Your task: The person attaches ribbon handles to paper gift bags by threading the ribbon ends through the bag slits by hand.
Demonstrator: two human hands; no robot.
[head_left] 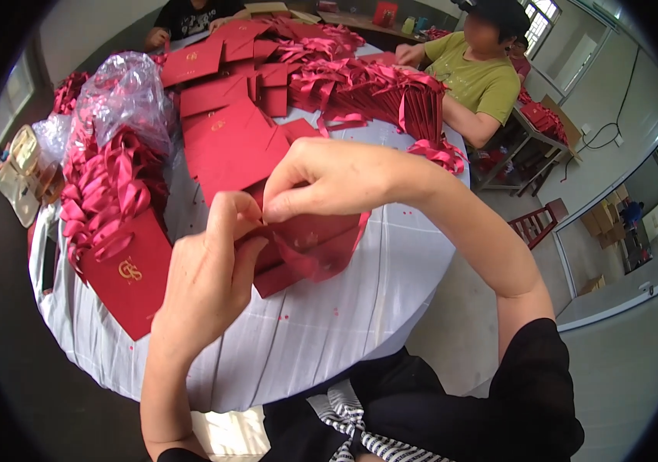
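Over the near part of the table, my left hand (209, 269) and my right hand (329, 179) meet with thumbs and forefingers pinched. Between and below them is a red paper gift bag (271, 279) with a small gold mark. My left fingers grip its upper edge. A red ribbon (317, 262), smeared by motion, hangs from the pinch of my right fingers; the exact spot where it meets the bag is hidden. Just beyond my hands lies a spread of flat red bags (236, 146).
A white-covered round table (321, 331) carries everything. At left stand ribboned bags (125, 269) under clear plastic wrap (125, 100); at far right, a packed row of ribboned bags (414, 104). A person in a yellow-green shirt (491, 85) and another in black (190, 19) sit across.
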